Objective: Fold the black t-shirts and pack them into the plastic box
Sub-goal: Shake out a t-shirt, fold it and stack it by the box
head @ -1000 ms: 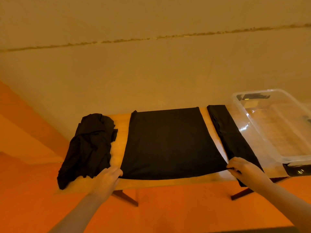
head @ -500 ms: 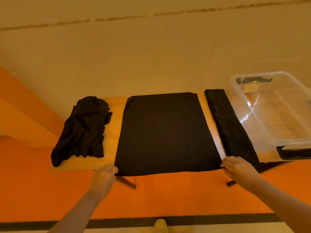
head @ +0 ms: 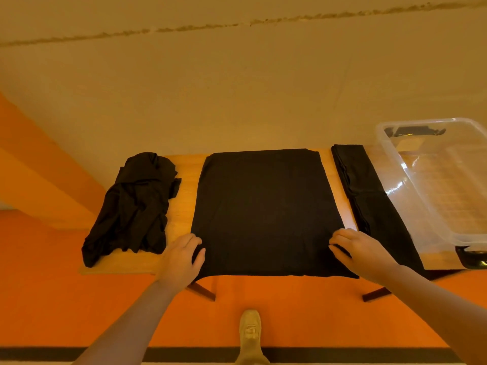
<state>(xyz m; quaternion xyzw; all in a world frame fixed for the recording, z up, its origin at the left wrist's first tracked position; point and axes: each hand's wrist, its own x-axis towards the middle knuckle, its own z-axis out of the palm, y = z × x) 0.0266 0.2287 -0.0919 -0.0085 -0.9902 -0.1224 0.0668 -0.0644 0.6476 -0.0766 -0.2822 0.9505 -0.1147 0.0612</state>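
now flat t-shirt (head: pixel 266 206) between left hand (head: pixel 181 259), right hand (head: pixel 361 252), both pinching edges.

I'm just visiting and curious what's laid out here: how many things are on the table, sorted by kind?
Black clothing: 3, a crumpled heap, a shirt spread flat, and a folded strip
Clear plastic box: 1
Total: 4
The heap may hold more than one shirt; that cannot be told.

A flat shirt (head: pixel 266 209) lies mid-frame on the table (head: pixel 184 206); the left hand (head: pixel 181 259) and right hand (head: pixel 361 252) pinch its near corners. A shirt heap (head: pixel 134 204) sits left, a folded shirt (head: pixel 369 196) right, beside the box (head: pixel 434 185). A shoe (head: pixel 250 335) shows at bottom centre.
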